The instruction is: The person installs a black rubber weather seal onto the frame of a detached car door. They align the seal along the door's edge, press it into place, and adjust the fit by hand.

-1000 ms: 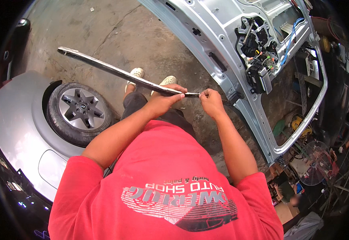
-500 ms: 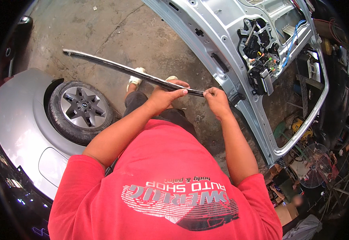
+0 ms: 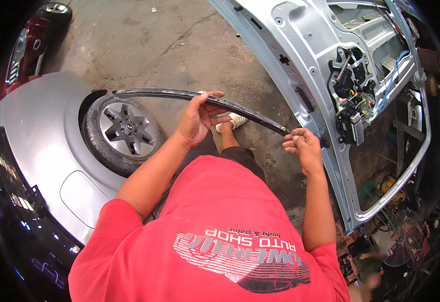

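Note:
A long, thin black weatherstrip is stretched in a gentle bow in front of me, its far left end above the car wheel. My left hand grips it near the middle, thumb on one side and fingers on the other, with the lower fingers loosely extended. At the strip's right end, the fingertips of my right hand close on it. That end lies close to the silver door frame, whose inner side is bare, with a black latch and wiring module exposed.
To my left stands a silver car body with a wheel turned outward. A dark red car is at the upper left. Concrete floor lies ahead. A wire fan and clutter sit at the lower right.
My hands have moved apart, the right one further right. The strip has gone from nearly straight to bowed, and its left end has shifted right and down. The view has shifted.

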The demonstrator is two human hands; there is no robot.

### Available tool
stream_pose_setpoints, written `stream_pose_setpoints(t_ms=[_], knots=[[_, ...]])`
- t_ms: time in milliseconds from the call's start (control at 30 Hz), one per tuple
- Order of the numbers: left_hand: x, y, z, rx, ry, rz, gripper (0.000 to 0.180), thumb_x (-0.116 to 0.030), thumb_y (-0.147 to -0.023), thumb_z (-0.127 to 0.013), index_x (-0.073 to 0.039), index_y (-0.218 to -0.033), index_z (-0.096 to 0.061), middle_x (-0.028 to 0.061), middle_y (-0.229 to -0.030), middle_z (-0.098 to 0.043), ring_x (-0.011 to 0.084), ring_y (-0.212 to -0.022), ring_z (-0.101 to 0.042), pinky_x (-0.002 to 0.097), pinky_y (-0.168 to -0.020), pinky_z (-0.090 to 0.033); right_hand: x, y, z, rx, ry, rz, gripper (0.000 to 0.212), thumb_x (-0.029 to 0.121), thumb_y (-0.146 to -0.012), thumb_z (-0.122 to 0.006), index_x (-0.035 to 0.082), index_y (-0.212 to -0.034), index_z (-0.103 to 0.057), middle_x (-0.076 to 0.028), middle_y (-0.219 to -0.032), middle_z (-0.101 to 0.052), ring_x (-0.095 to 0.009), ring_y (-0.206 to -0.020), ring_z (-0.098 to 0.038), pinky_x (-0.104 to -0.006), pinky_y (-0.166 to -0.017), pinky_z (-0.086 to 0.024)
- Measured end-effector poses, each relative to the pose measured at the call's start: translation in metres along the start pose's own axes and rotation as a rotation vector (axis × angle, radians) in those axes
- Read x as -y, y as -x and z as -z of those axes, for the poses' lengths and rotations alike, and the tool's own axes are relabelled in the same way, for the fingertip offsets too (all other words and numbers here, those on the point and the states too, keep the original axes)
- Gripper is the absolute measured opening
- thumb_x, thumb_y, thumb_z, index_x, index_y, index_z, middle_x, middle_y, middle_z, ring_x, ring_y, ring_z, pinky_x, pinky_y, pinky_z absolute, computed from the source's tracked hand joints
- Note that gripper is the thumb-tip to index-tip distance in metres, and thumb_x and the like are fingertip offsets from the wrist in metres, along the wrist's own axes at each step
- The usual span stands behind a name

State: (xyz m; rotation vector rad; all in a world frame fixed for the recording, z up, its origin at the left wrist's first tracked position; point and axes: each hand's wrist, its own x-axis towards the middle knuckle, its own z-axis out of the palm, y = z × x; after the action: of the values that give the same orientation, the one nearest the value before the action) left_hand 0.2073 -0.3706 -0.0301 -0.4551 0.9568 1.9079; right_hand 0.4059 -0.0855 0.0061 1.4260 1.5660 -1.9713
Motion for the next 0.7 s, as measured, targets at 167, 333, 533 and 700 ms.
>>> stream_pose_setpoints(t_ms=[167, 333, 533, 700], knots=[[-0.011, 0.014, 0.004, 0.001, -0.063, -0.001, 0.047, -0.036, -0.104, -0.054, -0.003, -0.135, -0.063, 0.0133, -0.125, -0.071, 0.0298, -0.118, -0.068, 0.0487, -0.097, -0.058, 0.027, 0.004, -0.022, 0.124, 0.012, 0.024, 0.013, 0.003, -0.101, -0.061, -0.004, -0.111, -0.065, -0.014, -0.098, -0.073, -0.019, -0.081, -0.074, -0.0306, -0.073, -0.062], [-0.015, 0.026, 0.001, 0.045, -0.152, 0.008, 0.049, -0.033, -0.103, -0.053, -0.001, -0.140, -0.060, 0.0152, -0.135, -0.066, 0.0301, -0.123, -0.067, 0.0474, -0.098, -0.058, 0.052, 0.013, -0.058, 0.267, -0.011, 0.102, 0.012, 0.004, -0.099, -0.066, -0.003, -0.108, -0.067, -0.012, -0.095, -0.075, -0.017, -0.082, -0.074, -0.0289, -0.071, -0.061], [-0.025, 0.041, -0.017, 0.096, -0.254, -0.002, 0.049, -0.025, -0.101, -0.058, 0.002, -0.142, -0.058, 0.0151, -0.139, -0.063, 0.0295, -0.126, -0.066, 0.0470, -0.101, -0.058, 0.076, 0.026, -0.107, 0.407, -0.031, 0.198, 0.011, 0.001, -0.102, -0.064, -0.004, -0.112, -0.064, -0.011, -0.094, -0.076, -0.014, -0.085, -0.074, -0.0254, -0.073, -0.058], [-0.031, 0.051, -0.032, 0.148, -0.379, 0.007, 0.049, -0.023, -0.102, -0.059, 0.003, -0.143, -0.057, 0.0151, -0.137, -0.064, 0.0279, -0.124, -0.066, 0.0454, -0.104, -0.056, 0.082, 0.028, -0.125, 0.438, 0.000, 0.235, 0.008, 0.001, -0.101, -0.064, -0.004, -0.108, -0.066, -0.011, -0.093, -0.076, -0.014, -0.082, -0.073, -0.0254, -0.072, -0.058]])
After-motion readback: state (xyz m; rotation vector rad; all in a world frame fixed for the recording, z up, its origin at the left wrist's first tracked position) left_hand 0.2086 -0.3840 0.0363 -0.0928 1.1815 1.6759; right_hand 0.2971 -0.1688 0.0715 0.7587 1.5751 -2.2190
